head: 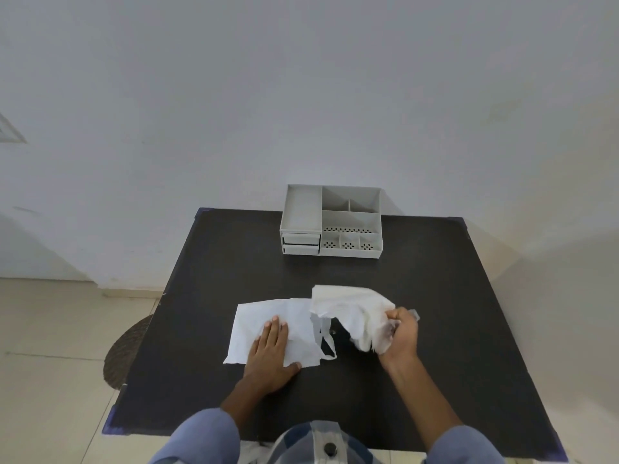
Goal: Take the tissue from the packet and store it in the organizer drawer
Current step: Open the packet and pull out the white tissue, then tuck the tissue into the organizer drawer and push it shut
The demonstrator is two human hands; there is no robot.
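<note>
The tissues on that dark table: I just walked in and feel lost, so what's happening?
A person's left hand presses a flat tissue onto the table. The right hand grips a crumpled tissue raised beside it. The grey organizer stands at the far edge, untouched, nothing stored in it yet.

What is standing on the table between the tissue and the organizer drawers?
Nothing visible. The table is bare between the tissue, bunched in the right hand, and the organizer. Its drawers, front left, look nearly closed.
</note>
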